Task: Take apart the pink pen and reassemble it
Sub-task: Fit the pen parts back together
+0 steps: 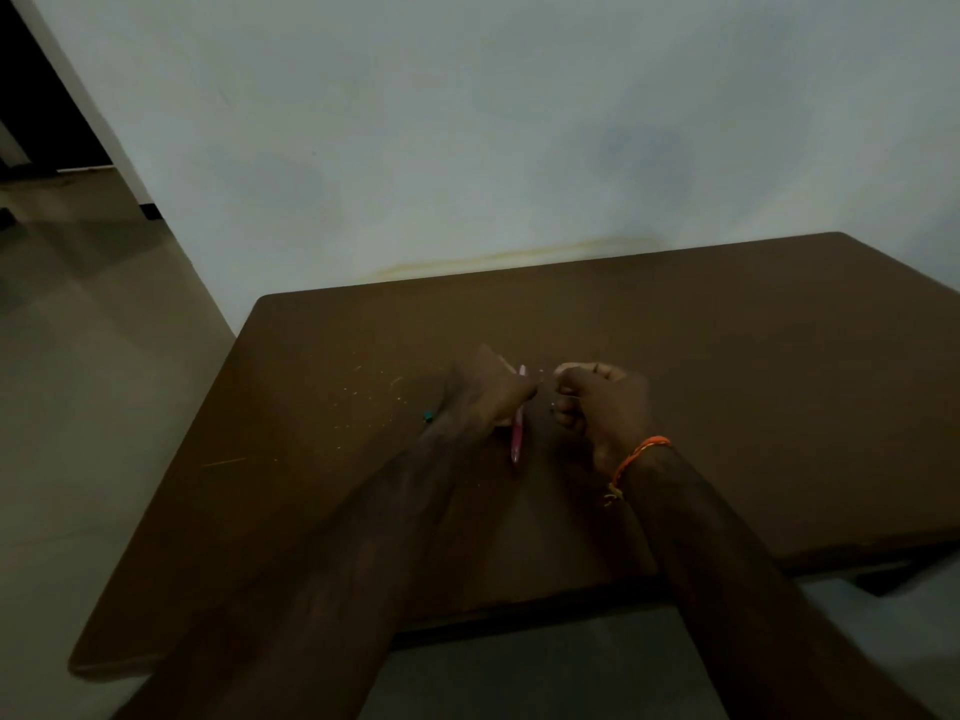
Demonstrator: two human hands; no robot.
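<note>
The pink pen (517, 433) stands nearly upright over the middle of the brown table (727, 356), gripped around its middle by my left hand (483, 392). Its upper tip pokes out above the fingers and its lower end hangs below them. My right hand (597, 402) is curled into a fist just to the right of the pen, a small gap apart. In this dim light I cannot see whether that fist holds a pen part. An orange thread band circles my right wrist.
A small teal piece (428, 416) lies on the table just left of my left wrist. Pale specks are scattered on the tabletop to the left. A white wall stands behind the table, and tiled floor lies to the left.
</note>
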